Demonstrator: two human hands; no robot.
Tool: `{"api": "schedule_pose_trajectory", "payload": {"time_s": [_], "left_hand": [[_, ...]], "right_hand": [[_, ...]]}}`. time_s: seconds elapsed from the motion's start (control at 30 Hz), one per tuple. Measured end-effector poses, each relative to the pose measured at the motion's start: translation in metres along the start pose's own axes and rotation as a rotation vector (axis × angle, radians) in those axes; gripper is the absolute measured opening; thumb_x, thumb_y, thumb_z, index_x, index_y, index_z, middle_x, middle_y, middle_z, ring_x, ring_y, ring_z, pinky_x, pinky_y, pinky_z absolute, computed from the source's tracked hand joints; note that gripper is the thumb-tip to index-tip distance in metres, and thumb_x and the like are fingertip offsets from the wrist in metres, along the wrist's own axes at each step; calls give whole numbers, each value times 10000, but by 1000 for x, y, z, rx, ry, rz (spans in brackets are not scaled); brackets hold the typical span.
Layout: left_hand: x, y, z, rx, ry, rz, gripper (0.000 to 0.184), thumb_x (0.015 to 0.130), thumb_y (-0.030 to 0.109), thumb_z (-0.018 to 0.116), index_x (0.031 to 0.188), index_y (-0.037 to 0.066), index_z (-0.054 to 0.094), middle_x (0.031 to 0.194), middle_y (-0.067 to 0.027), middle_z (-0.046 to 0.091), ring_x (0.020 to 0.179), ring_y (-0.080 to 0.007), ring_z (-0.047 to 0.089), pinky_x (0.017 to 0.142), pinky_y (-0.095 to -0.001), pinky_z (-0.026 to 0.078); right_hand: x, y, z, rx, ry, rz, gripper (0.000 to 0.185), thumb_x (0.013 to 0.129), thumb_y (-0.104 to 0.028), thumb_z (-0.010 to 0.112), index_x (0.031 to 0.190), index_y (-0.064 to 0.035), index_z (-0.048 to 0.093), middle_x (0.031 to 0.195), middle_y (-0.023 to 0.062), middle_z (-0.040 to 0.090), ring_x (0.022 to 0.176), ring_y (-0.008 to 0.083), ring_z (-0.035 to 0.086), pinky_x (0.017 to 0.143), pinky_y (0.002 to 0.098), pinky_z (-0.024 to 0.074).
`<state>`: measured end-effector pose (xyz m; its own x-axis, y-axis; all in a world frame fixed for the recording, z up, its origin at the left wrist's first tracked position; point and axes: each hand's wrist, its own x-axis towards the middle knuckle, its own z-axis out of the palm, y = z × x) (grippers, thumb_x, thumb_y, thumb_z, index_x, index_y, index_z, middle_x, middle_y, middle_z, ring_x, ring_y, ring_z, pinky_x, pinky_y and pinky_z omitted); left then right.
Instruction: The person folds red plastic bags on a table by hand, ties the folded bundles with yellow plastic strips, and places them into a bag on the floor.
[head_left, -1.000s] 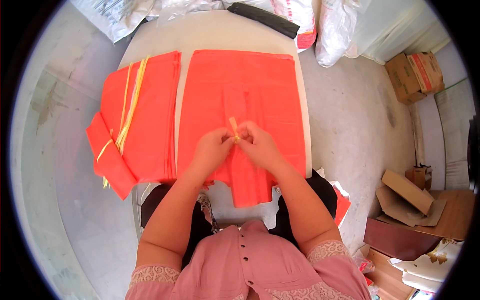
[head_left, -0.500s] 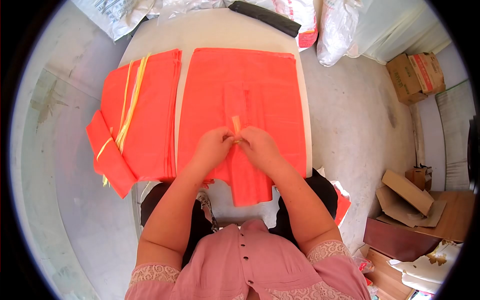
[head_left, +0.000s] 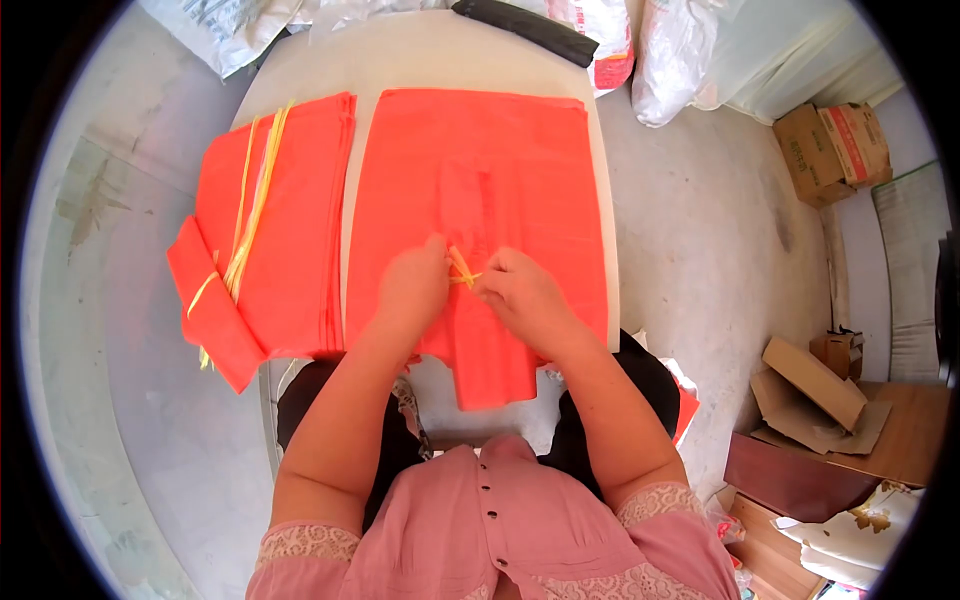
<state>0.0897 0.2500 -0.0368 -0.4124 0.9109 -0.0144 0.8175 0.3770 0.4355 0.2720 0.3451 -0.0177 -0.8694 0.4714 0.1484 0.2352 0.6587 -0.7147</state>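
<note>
A folded bundle of red plastic bags (head_left: pixel 490 365) lies lengthwise on a flat stack of red bags (head_left: pixel 535 140), its near end hanging past the table's edge. Around its middle runs a yellow tie strip (head_left: pixel 463 272), crossed on top. My left hand (head_left: pixel 415 285) pinches the strip from the left; my right hand (head_left: pixel 522 295) pinches its other side, fingers closed. To the left, another stack of red bags (head_left: pixel 310 210) carries several loose yellow strips (head_left: pixel 258 195). A finished-looking tied red bundle (head_left: pixel 212 310) rests slanted over that stack's near left corner.
The pale table (head_left: pixel 330 65) has a black roll (head_left: pixel 525 30) at its far edge. White sacks (head_left: pixel 670 60) stand beyond it. Cardboard boxes (head_left: pixel 830 155) sit on the floor at right, and an opened carton (head_left: pixel 815 400) lies on a brown wooden cabinet (head_left: pixel 915 420).
My hands have moved slightly apart, drawing the yellow strip sideways, so its crossing now shows between them. The whole view has shifted a little.
</note>
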Motion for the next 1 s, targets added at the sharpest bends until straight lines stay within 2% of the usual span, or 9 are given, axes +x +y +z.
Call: {"api": "schedule_pose_trajectory", "payload": {"time_s": [0.17,0.3,0.37,0.63,0.73,0.8,0.83,0.93,1.0], "left_hand": [[-1,4,-16,-191,38,-154,200,989,159,658,1108,34,556,809,-180,681,805,-379,689,709,-475,539],[-19,5,-36,-353,-107,-54,227,968,117,696,1165,57,601,879,-133,673,807,-273,678,760,-384,552],[-31,5,-31,-402,-147,3,252,965,122,713,1192,61,622,959,-118,673,838,-230,665,789,-359,551],[-36,19,-45,-442,-276,-45,323,1032,267,667,1279,62,631,1225,-117,653,956,-202,650,864,-352,548],[-37,16,-31,-803,-293,-141,416,1073,377,590,1318,41,613,1259,-118,660,1044,-230,671,920,-386,558],[-39,35,-48,-1409,-407,-526,443,1094,387,540,1349,27,586,1279,-126,665,1119,-250,671,968,-415,561],[-39,43,-56,-1705,-460,-728,456,1105,391,515,1364,21,572,1289,-130,668,1156,-260,671,992,-429,563],[-36,19,-25,-1812,-555,-531,451,1071,297,606,1431,30,553,1372,-158,654,1226,-262,656,1038,-436,553],[-35,20,-17,-1675,-475,-615,434,1081,268,583,1429,13,537,1368,-160,647,1221,-264,659,1031,-442,563]], "right_hand": [[-13,-6,-13,7,215,170,482,913,-91,739,1357,-48,555,1275,203,593,1208,369,620,994,445,527],[-25,22,-11,-27,137,317,769,920,-159,756,1581,-76,371,1442,186,540,1136,297,659,990,410,547],[-26,21,-13,39,113,374,825,926,-167,750,1618,-71,310,1415,182,573,1120,281,664,985,403,546],[-18,12,-21,446,78,596,898,938,-185,745,1651,-34,221,1201,126,691,1052,217,671,948,346,538],[-18,-6,-26,851,73,471,814,970,-154,704,1644,-37,262,1214,101,683,1069,186,663,936,317,532],[-20,-31,-42,1143,-66,278,735,991,-126,671,1631,-48,318,1228,92,683,1085,173,660,934,308,529],[-19,-30,-40,1026,-59,289,695,1003,-123,654,1620,-49,344,1268,103,673,1106,185,659,946,316,529],[-14,-19,-37,583,47,272,606,1030,-139,622,1589,-48,410,1379,134,636,1170,222,647,985,345,525],[-12,-3,-26,171,203,196,583,1038,-181,625,1573,-47,437,1444,153,600,1215,248,631,1015,371,518]]}}
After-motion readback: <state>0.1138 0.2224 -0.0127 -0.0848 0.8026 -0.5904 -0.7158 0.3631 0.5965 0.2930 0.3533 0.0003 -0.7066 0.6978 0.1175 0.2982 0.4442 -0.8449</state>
